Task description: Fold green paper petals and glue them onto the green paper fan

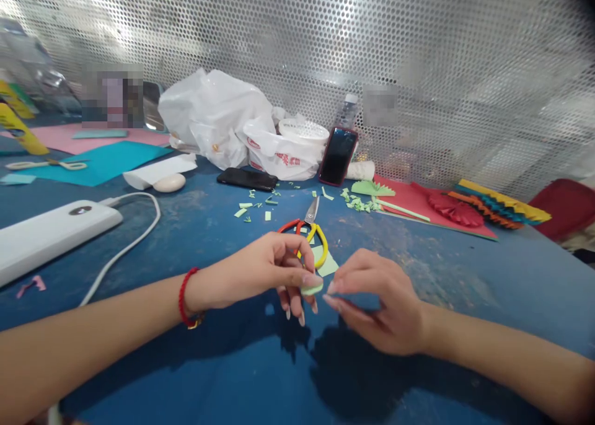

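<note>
A perforated metal wall [325, 35] rises behind a blue table [465, 276]. Toward the back of the table I see a bulky white plastic bag [209, 115], and just beside it a printed white bag [288, 155] around a tub. Over on the left side lies a bright blue sheet [111, 165]; on the right, red paper [402, 192] with folded paper fans on it. A white power bank [56, 233] with a cable sits at the left edge.

The person's two hands are near each other in front. The left hand [288, 267], a red bracelet [186, 298] at its wrist, pinches a small piece of green paper [312, 290] between thumb and forefinger, the other fingers loosely curled. The right hand [381, 295] is just beside that piece, thumb and forefinger almost meeting with a narrow gap, gripping nothing that I can see.

One phone [339, 155] leans upright at the back; another [247, 179] lies flat. Scissors [320, 245] with red and yellow handles lie just beyond the left hand, next to a light green scrap [328, 264]. Tiny green clippings [362, 205] are scattered farther back.
</note>
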Demonstrator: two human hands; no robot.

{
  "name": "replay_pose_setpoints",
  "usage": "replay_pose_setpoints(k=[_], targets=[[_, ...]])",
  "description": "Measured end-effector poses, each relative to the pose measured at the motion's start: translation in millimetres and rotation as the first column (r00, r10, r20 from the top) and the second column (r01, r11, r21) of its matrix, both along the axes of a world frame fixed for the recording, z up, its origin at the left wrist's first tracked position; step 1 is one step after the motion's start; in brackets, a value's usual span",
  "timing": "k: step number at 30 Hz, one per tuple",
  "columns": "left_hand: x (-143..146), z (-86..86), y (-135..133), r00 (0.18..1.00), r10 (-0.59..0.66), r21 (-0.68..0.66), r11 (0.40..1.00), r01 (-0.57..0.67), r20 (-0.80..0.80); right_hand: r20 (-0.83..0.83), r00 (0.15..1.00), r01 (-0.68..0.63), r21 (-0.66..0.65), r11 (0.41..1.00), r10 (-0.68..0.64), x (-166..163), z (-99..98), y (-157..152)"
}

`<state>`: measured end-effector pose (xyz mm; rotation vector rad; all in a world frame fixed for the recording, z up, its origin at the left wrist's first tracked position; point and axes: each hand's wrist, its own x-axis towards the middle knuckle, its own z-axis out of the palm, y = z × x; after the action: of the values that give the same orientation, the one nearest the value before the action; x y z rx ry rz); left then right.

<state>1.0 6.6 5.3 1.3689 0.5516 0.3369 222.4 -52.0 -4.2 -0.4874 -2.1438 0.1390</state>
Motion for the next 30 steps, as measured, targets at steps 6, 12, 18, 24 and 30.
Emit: replay_pose_setpoints(k=[6, 12, 18, 24, 30], targets=[[0, 0.4, 9, 0.989, 0.137, 0.05, 0.99, -0.134, -0.053, -0.061, 0.997, 0.035, -0.166, 0.986, -0.045, -7, -7.9, 1], [2, 0.0, 4, 0.989, 0.145, 0.039, 0.989, -0.144, -0.031, -0.132, 0.98, 0.076, -0.452, 0.889, -0.151, -3, -15.0, 11], [-1, 2.5, 6, 0.987, 0.141, 0.084, 0.987, -0.135, -0.074, -0.122, 0.988, 0.039, -0.37, 0.928, -0.09, -2, -10.8, 7], [-2, 2.2, 9, 0.992, 0.101, 0.087, 0.992, -0.094, -0.076, -0.07, 0.997, 0.011, -0.387, 0.922, -0.042, -1, -13.2, 8], [-1, -2.7, 9, 0.998, 0.057, 0.081, 0.995, -0.057, 0.0, -0.084, 0.996, 0.003, -0.401, 0.916, -0.04, -2, -14.1, 8]])
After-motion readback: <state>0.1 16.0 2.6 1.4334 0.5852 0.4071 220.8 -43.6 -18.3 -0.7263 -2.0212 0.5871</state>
